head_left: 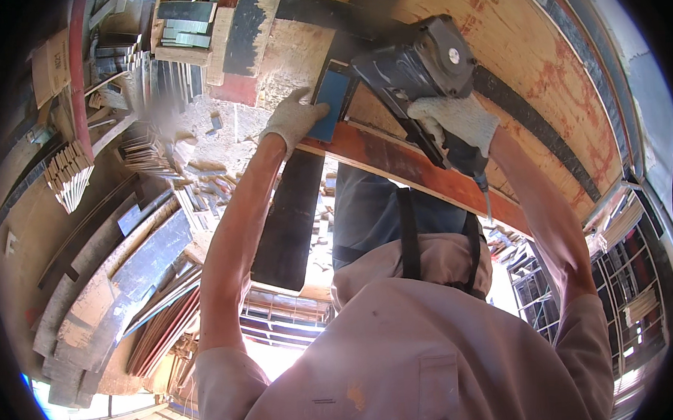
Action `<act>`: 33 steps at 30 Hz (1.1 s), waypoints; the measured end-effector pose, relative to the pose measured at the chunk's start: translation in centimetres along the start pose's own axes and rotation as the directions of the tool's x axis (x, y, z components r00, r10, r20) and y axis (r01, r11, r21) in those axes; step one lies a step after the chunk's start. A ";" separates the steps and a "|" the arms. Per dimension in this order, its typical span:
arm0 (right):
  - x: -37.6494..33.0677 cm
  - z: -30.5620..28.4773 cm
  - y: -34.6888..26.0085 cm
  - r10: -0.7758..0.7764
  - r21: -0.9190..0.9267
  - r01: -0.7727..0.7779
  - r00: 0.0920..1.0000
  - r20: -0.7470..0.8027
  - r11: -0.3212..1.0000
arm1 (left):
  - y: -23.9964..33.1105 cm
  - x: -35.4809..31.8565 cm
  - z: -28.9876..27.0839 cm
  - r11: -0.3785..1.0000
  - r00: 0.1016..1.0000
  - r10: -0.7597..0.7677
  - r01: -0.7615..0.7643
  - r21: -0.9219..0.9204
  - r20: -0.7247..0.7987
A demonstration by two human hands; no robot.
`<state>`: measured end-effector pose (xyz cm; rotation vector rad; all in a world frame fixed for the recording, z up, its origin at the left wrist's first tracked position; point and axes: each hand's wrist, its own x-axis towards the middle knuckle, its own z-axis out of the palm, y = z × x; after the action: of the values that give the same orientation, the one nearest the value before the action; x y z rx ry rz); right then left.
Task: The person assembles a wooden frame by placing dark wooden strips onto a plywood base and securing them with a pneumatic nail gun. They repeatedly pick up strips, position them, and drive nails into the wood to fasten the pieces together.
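Nailer point(413, 71) gripped in the right hand point(456, 122), glove wrapped around the handle, fingers closed tight on it. Tool body dark grey, boxy, with a round silver cap on the side; its nose sits just left of that hand, pressed toward the worn plywood panel point(525, 59). Thin hose or cord point(488, 200) hangs from the handle base below the wrist.

Left hand point(295, 120), also in a light work glove, is closed on the edge of a small blue block point(331, 96), pinning it flat to the panel, thumb side touching the block. Block is rectangular, plain blue, upright, directly between the two hands and touching the tool's nose area; exact contact point hidden by the tool.

Judgement on the step: looks like fastening the block to the panel. Doing it well means nose square to the surface, block held flat with no rocking, left fingers kept off to the far side from the nose, firm push before triggering.

Red-painted timber rail point(417, 169) runs just below both hands. Stacks of scrap boards point(152, 278) lie well off to the left.
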<state>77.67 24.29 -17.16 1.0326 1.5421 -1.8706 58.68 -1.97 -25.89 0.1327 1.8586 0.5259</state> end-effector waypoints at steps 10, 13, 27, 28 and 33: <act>2.7 0.0 -2.5 0.167 -0.040 -0.164 0.983 0.080 0.986 | 1.3 -0.6 0.1 0.990 0.991 -0.131 0.129 -0.062 -0.035; 2.9 -0.8 -1.5 0.161 -0.139 -0.152 0.985 0.060 0.979 | 1.5 -0.6 0.0 0.992 0.991 -0.126 0.125 -0.019 -0.050; 3.3 -1.6 -1.5 0.220 -0.141 -0.209 0.973 0.068 0.968 | 1.6 -1.3 0.1 0.994 0.990 -0.113 0.113 -0.006 -0.079; 3.2 -1.5 -1.6 0.205 -0.142 -0.192 0.976 0.079 0.971 | 1.6 -1.1 -0.3 0.992 0.991 -0.128 0.128 -0.020 -0.033; 1.5 -1.0 -3.9 0.226 -0.083 -0.220 0.971 0.072 0.972 | -1.0 -0.9 0.5 0.989 0.983 -0.095 0.075 -0.131 -0.155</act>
<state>74.04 26.29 -16.18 1.0367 1.3769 -1.6687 59.68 -3.06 -25.66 -0.0744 1.9724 0.6064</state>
